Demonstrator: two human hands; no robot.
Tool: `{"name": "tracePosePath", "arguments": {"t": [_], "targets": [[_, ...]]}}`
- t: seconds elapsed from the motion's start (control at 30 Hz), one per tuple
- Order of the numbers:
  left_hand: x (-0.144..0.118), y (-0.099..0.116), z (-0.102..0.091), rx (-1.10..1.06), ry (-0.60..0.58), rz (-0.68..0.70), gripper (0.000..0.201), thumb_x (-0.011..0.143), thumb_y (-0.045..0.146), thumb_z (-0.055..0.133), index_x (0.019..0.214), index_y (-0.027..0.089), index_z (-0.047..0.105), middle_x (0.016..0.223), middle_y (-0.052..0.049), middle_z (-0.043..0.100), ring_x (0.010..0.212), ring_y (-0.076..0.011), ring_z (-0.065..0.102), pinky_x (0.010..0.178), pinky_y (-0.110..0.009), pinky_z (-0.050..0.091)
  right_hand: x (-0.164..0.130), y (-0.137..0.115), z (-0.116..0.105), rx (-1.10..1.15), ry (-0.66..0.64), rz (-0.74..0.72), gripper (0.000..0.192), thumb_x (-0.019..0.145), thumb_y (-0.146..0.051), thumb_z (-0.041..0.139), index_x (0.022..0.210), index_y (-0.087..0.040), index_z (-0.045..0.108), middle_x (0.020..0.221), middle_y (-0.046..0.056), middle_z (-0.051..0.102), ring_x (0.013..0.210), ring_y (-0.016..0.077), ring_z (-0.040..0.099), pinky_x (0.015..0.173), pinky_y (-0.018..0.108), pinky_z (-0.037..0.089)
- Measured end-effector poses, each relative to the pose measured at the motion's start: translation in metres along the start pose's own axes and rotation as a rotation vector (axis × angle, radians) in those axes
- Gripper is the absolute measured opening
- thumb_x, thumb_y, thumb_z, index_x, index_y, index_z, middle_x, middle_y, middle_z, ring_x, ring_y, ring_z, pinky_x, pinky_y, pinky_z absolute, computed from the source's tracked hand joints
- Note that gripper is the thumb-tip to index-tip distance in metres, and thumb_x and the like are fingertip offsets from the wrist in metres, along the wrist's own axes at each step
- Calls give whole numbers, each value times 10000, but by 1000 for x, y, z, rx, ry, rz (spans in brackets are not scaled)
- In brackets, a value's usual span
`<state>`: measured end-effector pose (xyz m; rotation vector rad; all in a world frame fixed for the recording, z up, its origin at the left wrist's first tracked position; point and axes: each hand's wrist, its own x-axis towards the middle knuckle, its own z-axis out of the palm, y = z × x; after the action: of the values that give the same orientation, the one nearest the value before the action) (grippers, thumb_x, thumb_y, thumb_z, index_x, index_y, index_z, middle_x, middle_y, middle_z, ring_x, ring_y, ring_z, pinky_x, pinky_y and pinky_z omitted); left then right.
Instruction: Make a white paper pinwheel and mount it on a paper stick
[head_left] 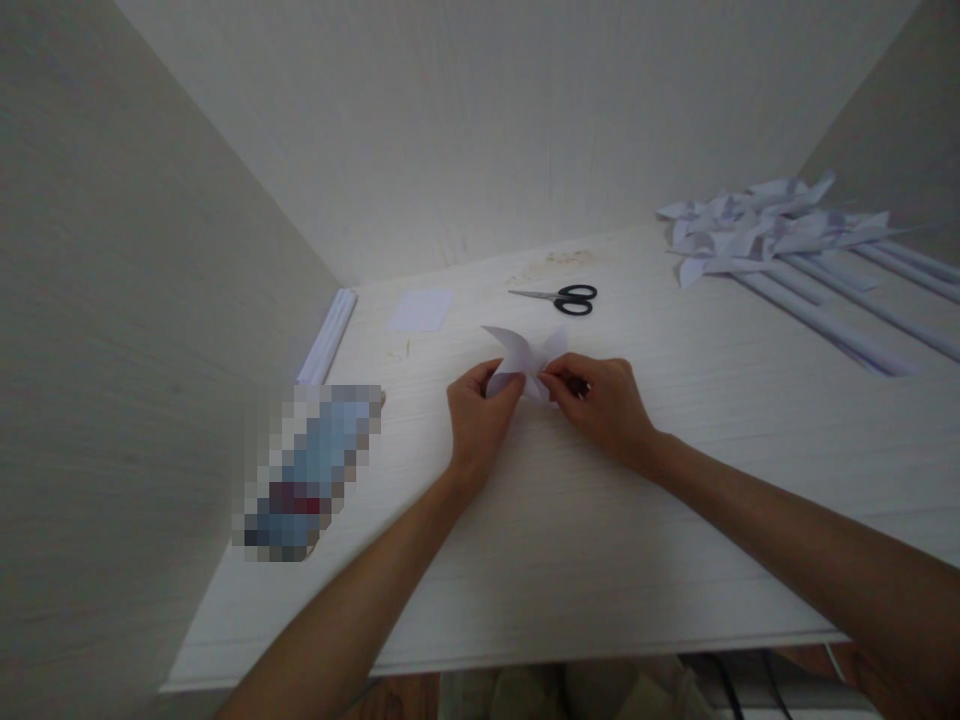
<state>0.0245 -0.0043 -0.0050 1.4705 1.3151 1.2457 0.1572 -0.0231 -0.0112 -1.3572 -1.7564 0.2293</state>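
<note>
A white paper pinwheel (517, 352) with curved blades is held above the middle of the table. My left hand (480, 410) grips it from the left, thumb pressed near its centre. The fingertips of my right hand (600, 400) are pinched together at the pinwheel's centre from the right; whatever is between them is too small to make out. Just beyond the hands lie scissors (574, 298) with black handles, blades pointing left. A square white sheet of paper (421, 310) rests flat farther left.
Several finished paper pinwheels (765, 230) on rolled paper sticks are heaped at the back right. White paper rolls (328, 335) lie along the left wall. A blurred-out object (315, 470) sits at the left. Thin tan bits (566, 260) are scattered near the back wall.
</note>
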Motion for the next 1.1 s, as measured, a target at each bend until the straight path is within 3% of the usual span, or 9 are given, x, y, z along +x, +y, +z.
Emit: {"name": "tracePosePath", "arguments": {"t": [0.4,1.1], "targets": [[1,1,1,43,26,14,197,615,198,581,779,128,666,689,-18,651,599,-123,552,559,-231,421,0,1,0,-11,-8,-28,121,735,-201,534,658,-145,607,528,-6,600,445,79,495,481,191,343],[3,0,1,-105,-2,-34,232,580,220,616,789,130,661,682,-19,648,605,-128,562,564,-240,435,-1,1,-1,-3,29,-60,134,763,-224,516,687,-156,603,553,-9,606,450,75,476,493,191,347]]}}
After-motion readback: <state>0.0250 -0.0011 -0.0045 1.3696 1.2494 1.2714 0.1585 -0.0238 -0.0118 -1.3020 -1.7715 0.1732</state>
